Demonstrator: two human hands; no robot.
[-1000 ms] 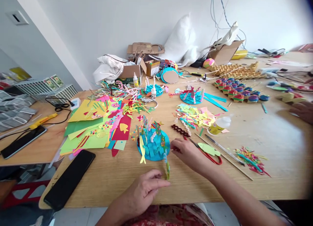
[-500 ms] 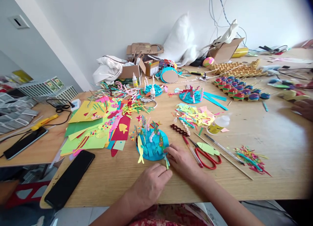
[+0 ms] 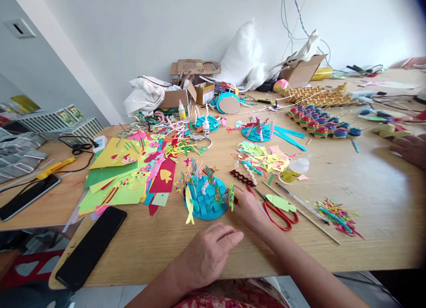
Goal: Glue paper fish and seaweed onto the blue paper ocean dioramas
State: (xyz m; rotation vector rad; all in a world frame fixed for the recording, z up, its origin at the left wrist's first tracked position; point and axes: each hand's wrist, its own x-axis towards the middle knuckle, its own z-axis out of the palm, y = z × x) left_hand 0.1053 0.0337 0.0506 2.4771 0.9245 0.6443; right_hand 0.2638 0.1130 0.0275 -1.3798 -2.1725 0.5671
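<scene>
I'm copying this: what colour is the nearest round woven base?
The round woven base is blue, best in the head view.

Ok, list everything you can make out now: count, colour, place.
decorated disc: one, blue, front centre
fish: one, yellow-green, at the disc's right edge
scissors: one, red handles, right of disc
stick: one, tan, beyond scissors
pen: one, beside stick
paper sheets: many, mostly green and yellow, left
phones: two, black, left
glue bottles: two, white, back
paper scraps: many, mixed colours, scattered
egg trays: several, tan or painted, back right
boxes: several, brown, back
other person's hand: one, right edge
left hand: one, table front
right hand: one, at the fish
</scene>
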